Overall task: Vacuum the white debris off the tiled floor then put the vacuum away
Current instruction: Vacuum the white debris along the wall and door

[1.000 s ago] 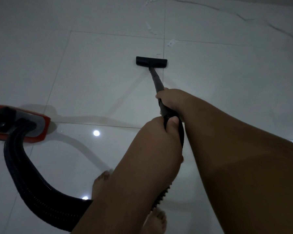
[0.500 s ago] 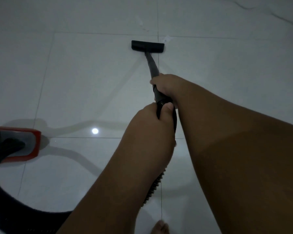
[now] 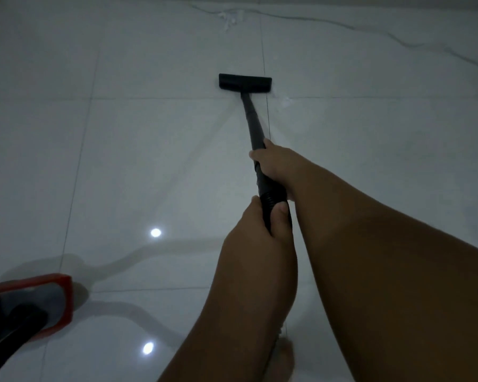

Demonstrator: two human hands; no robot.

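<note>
On the tiled floor, the black floor nozzle lies flat, just beyond a cross joint, its right end over a lengthwise grout line. White debris lies well beyond it, near the far edge. The wand slopes back to the right hand, whose fingers are curled round the tube. Just behind, the left hand grips the ribbed hose cuff, thumb on top. Lower left: red vacuum body with black hose, well apart from the nozzle.
</note>
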